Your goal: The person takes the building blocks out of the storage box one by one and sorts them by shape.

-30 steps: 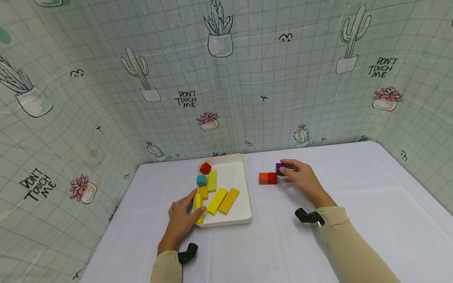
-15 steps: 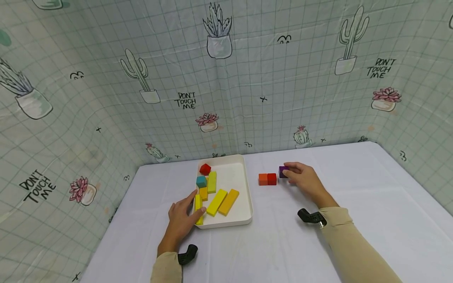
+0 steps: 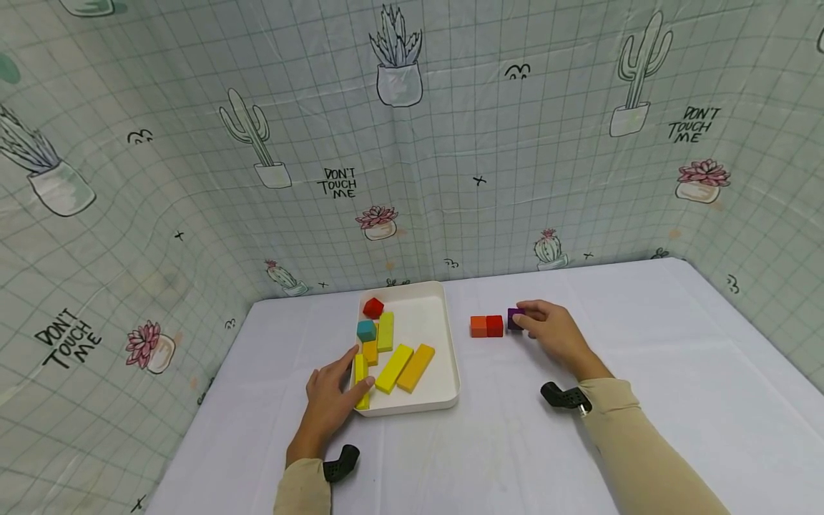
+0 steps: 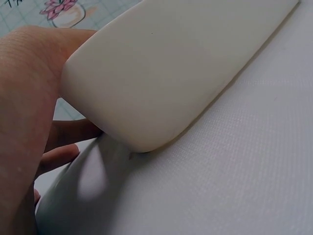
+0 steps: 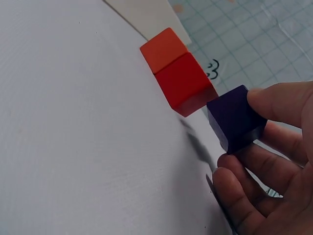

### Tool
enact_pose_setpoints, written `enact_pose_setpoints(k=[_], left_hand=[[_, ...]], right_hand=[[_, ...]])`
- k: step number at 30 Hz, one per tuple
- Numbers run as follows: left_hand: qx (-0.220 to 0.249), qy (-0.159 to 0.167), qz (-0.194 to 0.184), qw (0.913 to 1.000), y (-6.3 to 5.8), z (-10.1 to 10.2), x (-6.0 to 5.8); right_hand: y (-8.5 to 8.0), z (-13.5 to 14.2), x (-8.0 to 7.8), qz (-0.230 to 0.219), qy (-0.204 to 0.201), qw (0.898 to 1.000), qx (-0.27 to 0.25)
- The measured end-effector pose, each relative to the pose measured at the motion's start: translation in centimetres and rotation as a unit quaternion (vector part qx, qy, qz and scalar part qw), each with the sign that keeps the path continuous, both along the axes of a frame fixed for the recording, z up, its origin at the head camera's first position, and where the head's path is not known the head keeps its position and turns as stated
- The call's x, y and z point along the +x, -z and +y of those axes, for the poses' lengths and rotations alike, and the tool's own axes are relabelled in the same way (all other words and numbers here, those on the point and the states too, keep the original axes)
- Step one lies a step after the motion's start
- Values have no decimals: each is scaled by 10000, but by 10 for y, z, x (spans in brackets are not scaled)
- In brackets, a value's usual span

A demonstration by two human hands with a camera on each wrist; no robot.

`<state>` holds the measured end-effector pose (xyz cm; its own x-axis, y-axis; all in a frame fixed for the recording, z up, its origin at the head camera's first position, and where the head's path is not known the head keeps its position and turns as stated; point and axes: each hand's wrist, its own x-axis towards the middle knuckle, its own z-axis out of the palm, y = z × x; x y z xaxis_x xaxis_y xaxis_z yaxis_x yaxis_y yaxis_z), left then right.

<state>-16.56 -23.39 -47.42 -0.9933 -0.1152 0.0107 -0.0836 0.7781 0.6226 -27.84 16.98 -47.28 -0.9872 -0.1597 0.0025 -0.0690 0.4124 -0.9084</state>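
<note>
In the head view my right hand (image 3: 555,333) pinches a purple cube (image 3: 514,319) between thumb and fingers. Just left of it, an orange cube (image 3: 479,327) and a red cube (image 3: 494,326) stand side by side, touching. The right wrist view shows a small gap between the purple cube (image 5: 234,117) and the red cube (image 5: 185,82). My left hand (image 3: 330,398) grips the near left edge of a white tray (image 3: 412,410), its thumb over the rim beside a yellow block (image 3: 361,379). From the left wrist, the tray's outer wall (image 4: 146,73) hides what lies inside.
Inside the tray lie a red many-sided block (image 3: 373,308), a teal block (image 3: 366,330) and several yellow and amber blocks, among them a long amber one (image 3: 416,368). A white cloth covers the table (image 3: 489,458); a printed cloth wall (image 3: 450,143) rises behind it.
My right hand has moved the purple cube slightly right and down, from the red cube's far right corner to a spot beside it with a gap. The left hand keeps its place on the tray.
</note>
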Motion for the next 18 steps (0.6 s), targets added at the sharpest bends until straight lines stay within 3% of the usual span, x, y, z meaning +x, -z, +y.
enact_pose_setpoints(k=[10, 18], left_hand=[[36, -43, -74, 10000, -1, 1, 1], [-10, -2, -95, 10000, -1, 1, 0]], right_hand=[[5, -4, 1, 369, 9, 9983, 460], [-1, -6, 5, 311, -78, 9963, 796]])
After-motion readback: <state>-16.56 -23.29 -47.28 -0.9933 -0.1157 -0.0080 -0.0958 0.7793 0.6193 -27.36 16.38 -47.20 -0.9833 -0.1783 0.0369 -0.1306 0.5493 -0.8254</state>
